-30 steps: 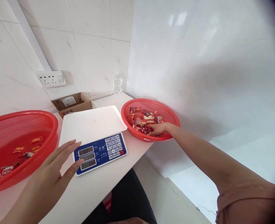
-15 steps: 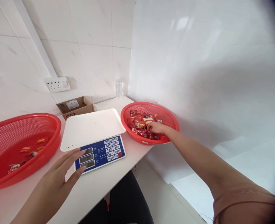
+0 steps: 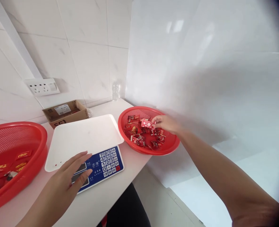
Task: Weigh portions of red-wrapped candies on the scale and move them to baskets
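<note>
My right hand (image 3: pixel 165 122) reaches into the red mesh basket (image 3: pixel 170 148) on the right and pinches a small red candy packet (image 3: pixel 146 123) lifted just above the other wrapped candies (image 3: pixel 141 137). My left hand (image 3: pixel 67 176) hovers flat with fingers spread over the blue keypad panel of the electronic scale (image 3: pixel 107 162), covering its displays. The scale's white weighing tray (image 3: pixel 82 137) is bare.
A second, larger red mesh basket (image 3: pixel 35 132) with a few wrapped candies sits at the left. A small open cardboard box (image 3: pixel 65 113) and a clear bottle (image 3: pixel 115 91) stand against the tiled wall, under a white socket strip (image 3: pixel 42 86). The counter edge runs close to my body.
My right hand has closed on a red packet and raised it from the pile. My left hand has slid forward over the scale's displays. The view has shifted slightly right.
</note>
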Available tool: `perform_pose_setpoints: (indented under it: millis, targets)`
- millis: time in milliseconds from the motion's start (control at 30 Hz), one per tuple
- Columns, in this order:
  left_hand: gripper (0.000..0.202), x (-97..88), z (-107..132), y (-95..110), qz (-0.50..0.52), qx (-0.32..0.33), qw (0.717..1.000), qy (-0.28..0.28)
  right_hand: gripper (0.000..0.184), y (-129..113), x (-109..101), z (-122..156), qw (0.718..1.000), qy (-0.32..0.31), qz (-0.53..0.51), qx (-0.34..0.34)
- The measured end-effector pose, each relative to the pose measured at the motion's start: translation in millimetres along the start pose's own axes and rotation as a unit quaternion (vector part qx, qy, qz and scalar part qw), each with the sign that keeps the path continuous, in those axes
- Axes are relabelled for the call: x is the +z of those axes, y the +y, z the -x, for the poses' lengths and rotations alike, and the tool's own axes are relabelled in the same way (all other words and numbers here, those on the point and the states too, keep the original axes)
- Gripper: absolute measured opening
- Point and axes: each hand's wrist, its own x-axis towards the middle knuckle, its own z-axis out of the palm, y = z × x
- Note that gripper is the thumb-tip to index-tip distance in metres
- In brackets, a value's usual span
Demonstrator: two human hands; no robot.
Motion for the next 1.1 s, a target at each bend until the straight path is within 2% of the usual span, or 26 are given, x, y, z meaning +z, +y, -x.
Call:
perform_pose_setpoints:
  millis: [100,200,300,400,500,600,700,833,967,1100]
  targets:
    - [0.048,1.1,-7,9,0.056,0.000,0.998,-0.011,0.016,-24,-2,6,0.999,0.007,-0.039,-0.021]
    - [0.047,1.7,-11,16,0.119,-0.021,0.992,-0.046,0.015,-66,18,14,0.992,-0.006,-0.108,-0.060]
    - [0.057,1.3,-17,19,0.218,-0.045,0.973,-0.064,0.013,-112,58,19,0.978,-0.056,-0.168,-0.113]
    - [0.063,-0.7,-29,16,0.330,-0.060,0.941,-0.036,0.014,-148,109,19,0.959,-0.124,-0.198,-0.159]
    - [0.052,-5.1,-44,3,0.401,-0.076,0.913,0.021,0.014,-169,154,18,0.944,-0.167,-0.197,-0.206]
    - [0.038,-10.6,-54,-16,0.385,-0.089,0.917,0.058,0.020,-177,179,16,0.946,-0.185,-0.174,-0.203]
    - [0.039,-16.1,-59,-37,0.317,-0.116,0.938,0.072,0.027,-174,186,9,0.962,-0.182,-0.119,-0.165]
    - [0.046,-20.5,-60,-52,0.180,-0.126,0.974,0.058,0.029,-168,179,-4,0.971,-0.176,-0.065,-0.145]
    - [0.045,-15.9,-65,-48,0.042,-0.070,0.996,0.037,0.034,-171,168,-8,0.979,-0.149,-0.035,-0.138]
    - [0.053,-1.5,-69,-32,-0.028,0.003,0.999,-0.016,0.033,-169,162,-5,0.974,-0.162,-0.084,-0.131]
